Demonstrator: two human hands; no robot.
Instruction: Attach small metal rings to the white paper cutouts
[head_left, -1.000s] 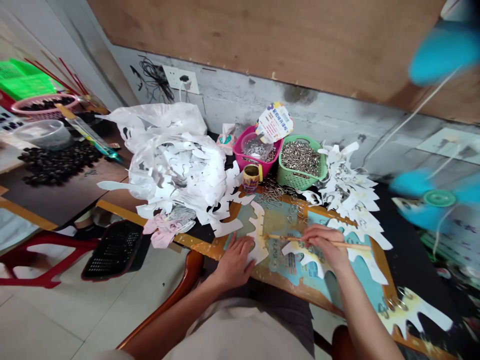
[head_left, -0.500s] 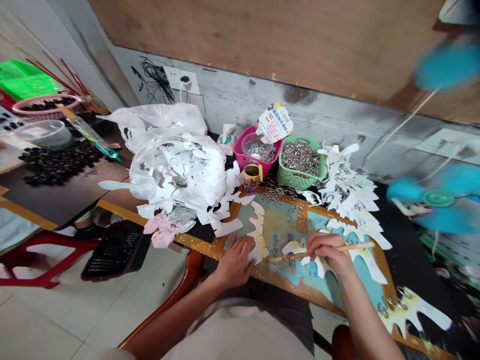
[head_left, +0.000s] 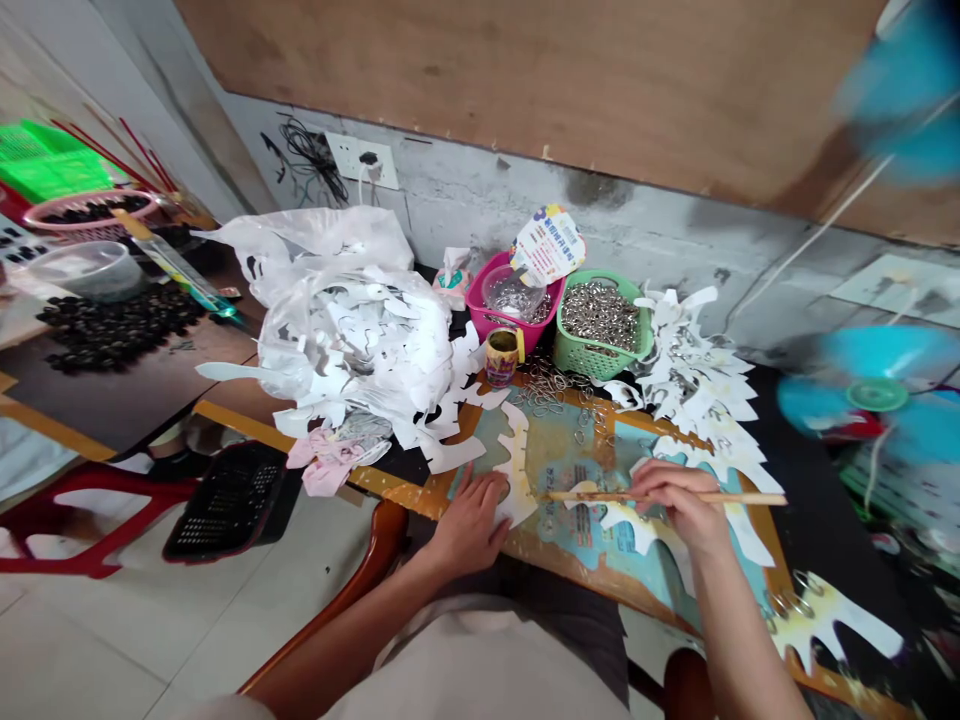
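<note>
Left hand [head_left: 469, 530], its grip spread, presses one white paper cutout [head_left: 517, 480] flat on the surface [head_left: 637, 600]; right hand [head_left: 671, 505] pinches one wooden stick [head_left: 739, 498] over a second cutout [head_left: 626, 525]

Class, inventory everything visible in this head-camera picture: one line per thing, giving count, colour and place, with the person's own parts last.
Paper cutouts: many, white, heaped at right and on the board.
Plastic bag: one, white, left of centre, full of cutouts.
Pink basket: one, behind the board.
Green basket: one, beside it, full of silver rings.
Printed board: one, blue and yellow, centre.
Wooden stick: one, tan, across the board.
Fan: one, blue, far right.
Crate: one, black, floor, left.
Left hand: flat on a cutout.
Right hand: gripping the stick.
</note>
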